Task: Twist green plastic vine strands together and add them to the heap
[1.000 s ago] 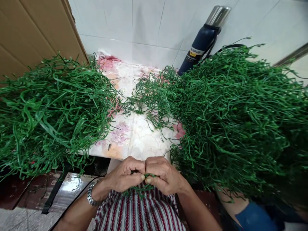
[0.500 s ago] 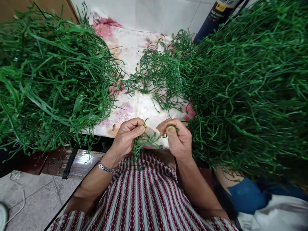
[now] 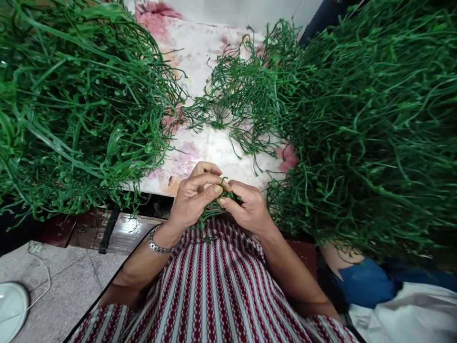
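Observation:
In the head view my left hand [image 3: 193,197] pinches a small green plastic-looking plant sprig [image 3: 207,218] between thumb and forefinger, and its thin stems hang down over my striped shirt. My right hand [image 3: 248,205] has come up against the left one, thumb and fingertips closed on the upper part of the same sprig. The fingers partly hide where the two grips meet. Both hands are just above the front edge of a table with a floral cloth [image 3: 210,152].
A big heap of tangled green stems [image 3: 78,114] rises at the left, and a larger pile [image 3: 378,133] fills the right. Loose thinner sprigs [image 3: 246,90] lie between them. Behind stand a white wall and a dark cylinder [image 3: 326,19]. Another person's knee [image 3: 341,259] shows at lower right.
My right hand has moved left, from apart to touching my left hand at the sprig. The whole view has shifted slightly.

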### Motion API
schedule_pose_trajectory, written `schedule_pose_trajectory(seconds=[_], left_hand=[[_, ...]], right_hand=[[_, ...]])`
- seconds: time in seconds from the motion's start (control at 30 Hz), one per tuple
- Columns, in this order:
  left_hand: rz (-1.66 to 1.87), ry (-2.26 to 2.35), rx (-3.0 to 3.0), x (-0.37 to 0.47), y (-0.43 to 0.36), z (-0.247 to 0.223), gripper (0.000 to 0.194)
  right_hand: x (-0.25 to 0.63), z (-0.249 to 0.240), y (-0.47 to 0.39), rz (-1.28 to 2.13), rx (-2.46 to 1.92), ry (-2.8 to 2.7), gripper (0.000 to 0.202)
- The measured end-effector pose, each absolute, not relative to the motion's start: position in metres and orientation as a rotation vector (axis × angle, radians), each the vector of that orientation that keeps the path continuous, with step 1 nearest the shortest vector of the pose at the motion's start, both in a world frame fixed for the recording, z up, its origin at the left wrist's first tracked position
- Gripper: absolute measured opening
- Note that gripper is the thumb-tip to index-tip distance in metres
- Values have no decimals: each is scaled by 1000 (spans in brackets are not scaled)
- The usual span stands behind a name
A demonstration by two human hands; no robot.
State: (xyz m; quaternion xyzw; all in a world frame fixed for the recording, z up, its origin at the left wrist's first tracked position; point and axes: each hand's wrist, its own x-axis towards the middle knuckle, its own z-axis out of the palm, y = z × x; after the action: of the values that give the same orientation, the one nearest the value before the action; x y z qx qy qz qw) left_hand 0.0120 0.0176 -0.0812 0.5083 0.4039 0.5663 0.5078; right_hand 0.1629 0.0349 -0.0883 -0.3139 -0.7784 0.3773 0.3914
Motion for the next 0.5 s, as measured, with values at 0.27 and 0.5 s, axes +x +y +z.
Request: schedule_pose_trajectory(seconds=[0.27, 0.5], left_hand=[[1110, 1093, 1192, 2, -1, -81, 15], [1161, 1045, 1185, 4, 6, -80, 14]], right_hand=[[168, -84, 29, 729, -826, -2187, 8], [167, -84, 29, 815, -748, -2319, 16]])
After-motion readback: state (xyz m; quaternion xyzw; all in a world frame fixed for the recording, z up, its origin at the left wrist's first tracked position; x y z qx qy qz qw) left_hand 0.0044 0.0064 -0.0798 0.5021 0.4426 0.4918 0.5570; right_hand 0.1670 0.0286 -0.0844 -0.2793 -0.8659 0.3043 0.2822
